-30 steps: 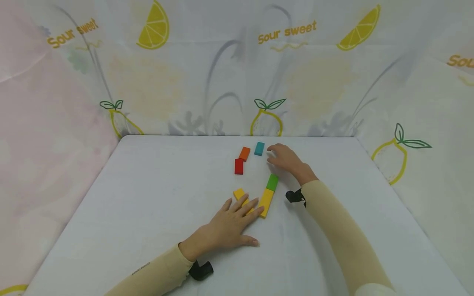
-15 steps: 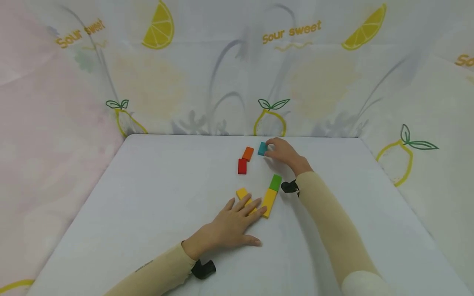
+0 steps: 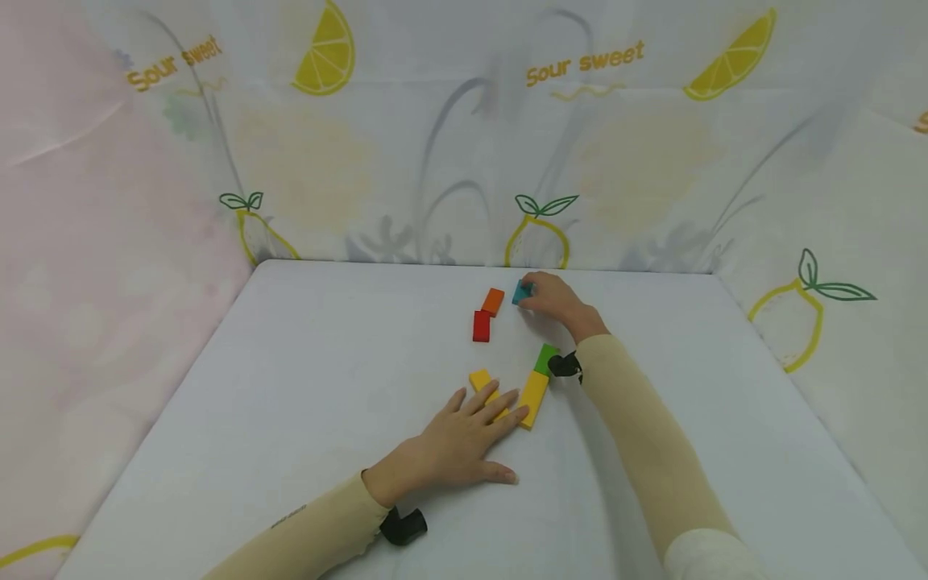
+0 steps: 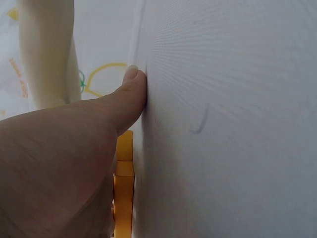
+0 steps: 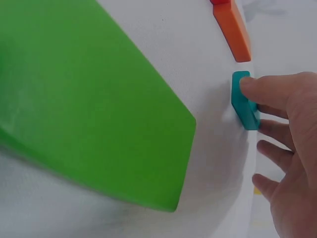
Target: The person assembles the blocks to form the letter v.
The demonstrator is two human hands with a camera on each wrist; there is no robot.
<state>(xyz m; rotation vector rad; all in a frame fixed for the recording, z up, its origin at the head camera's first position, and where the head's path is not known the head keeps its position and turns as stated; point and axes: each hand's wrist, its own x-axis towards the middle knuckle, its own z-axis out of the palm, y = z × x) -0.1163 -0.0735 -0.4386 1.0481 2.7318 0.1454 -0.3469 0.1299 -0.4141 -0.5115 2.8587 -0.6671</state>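
Observation:
With fingers spread, my left hand [image 3: 460, 445] lies flat, its fingertips over a yellow block [image 3: 478, 378] and reaching the lower end of a second yellow block [image 3: 535, 396]. Part of the first yellow block is hidden under the fingers. Farther back, my right hand [image 3: 557, 298] pinches a small blue block [image 3: 518, 293]. In the right wrist view, the thumb lies on the near face of this blue block [image 5: 241, 101] and fingers are behind it. A green block [image 3: 544, 358] touches the top end of the second yellow block, and looms large in the right wrist view.
Left of the blue block, an orange block [image 3: 493, 302] touches a red block [image 3: 482, 326] at its corner. All lie on a white tabletop [image 3: 304, 387], with a lemon-patterned cloth [image 3: 406, 161] behind it. A black wrist camera [image 3: 564, 365] hangs just over the green block.
My right hand has moved left to the blue block and taken hold of it. My left hand keeps its place on the yellow blocks, while the whole head view shifts slightly.

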